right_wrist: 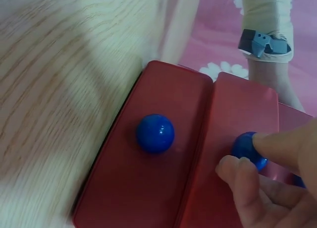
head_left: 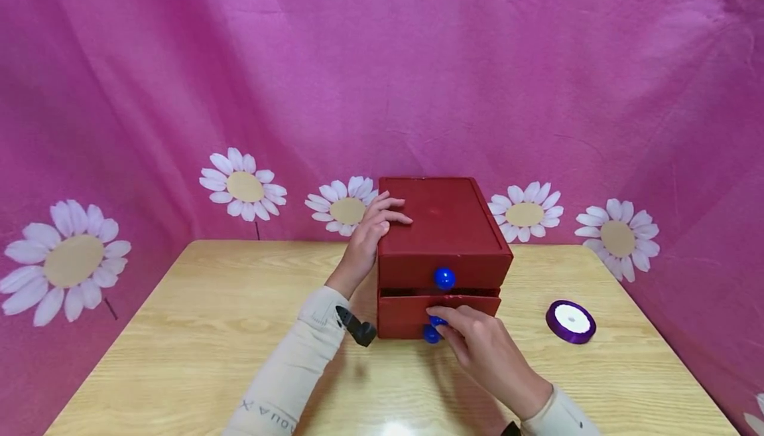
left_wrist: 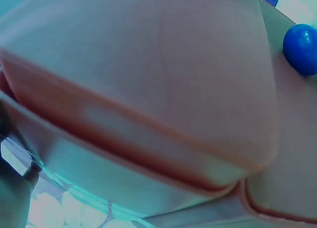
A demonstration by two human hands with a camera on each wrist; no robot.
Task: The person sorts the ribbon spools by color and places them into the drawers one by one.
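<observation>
A red drawer box (head_left: 438,217) with blue round knobs stands on the table. Its middle drawer (head_left: 402,313) is slightly pulled out, leaving a dark gap below the top drawer (head_left: 412,270). My right hand (head_left: 486,350) pinches that middle drawer's blue knob (right_wrist: 247,149) between thumb and fingers. Below it, the bottom drawer (right_wrist: 133,188) has its own blue knob (right_wrist: 155,133). My left hand (head_left: 370,237) rests against the box's upper left edge, fingers laid over the top. In the left wrist view, part of this hand (left_wrist: 15,196) shows beside the box.
A spool of purple ribbon (head_left: 571,321) lies on the wooden table (head_left: 251,316) to the right of the box. Behind the table hangs a pink cloth (head_left: 334,91) printed with white daisies.
</observation>
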